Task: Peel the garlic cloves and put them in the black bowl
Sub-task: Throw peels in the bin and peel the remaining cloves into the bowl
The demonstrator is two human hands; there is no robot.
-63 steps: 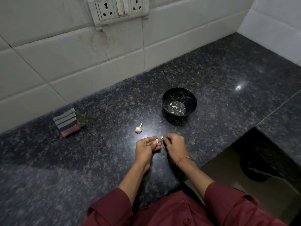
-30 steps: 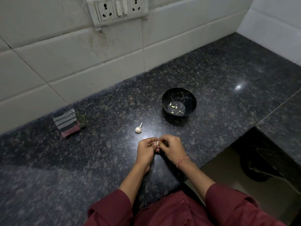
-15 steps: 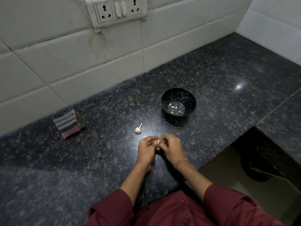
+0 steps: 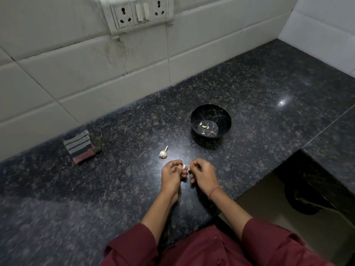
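Both hands were low over the dark speckled counter point(image 4: 269, 83), close together with their fingertips nearly touching. The left hand point(image 4: 172, 174) had its fingers curled in and pinched a pale garlic clove point(image 4: 184, 167) between thumb and fingertips. The right hand point(image 4: 201, 173), just beside it, was also curled, and its fingertips nipped a small whitish scrap of skin point(image 4: 189, 167) next to the clove; whether that scrap was attached to the clove could not be told. A thin reddish thread point(image 4: 214, 191) circled the right wrist, and dark red sleeves covered both forearms.

Just beyond the left hand lay the rest of the garlic bulb point(image 4: 163, 154), its stem pointing away from the person. Beyond the right hand and well apart from it stood the black bowl point(image 4: 209, 112), with a few peeled cloves point(image 4: 204, 126) on its bottom. Far out to the left of the left hand, near the tiled wall, lay a folded striped cloth point(image 4: 79, 148). Well beyond both hands, a socket panel point(image 4: 137, 13) was on the wall.
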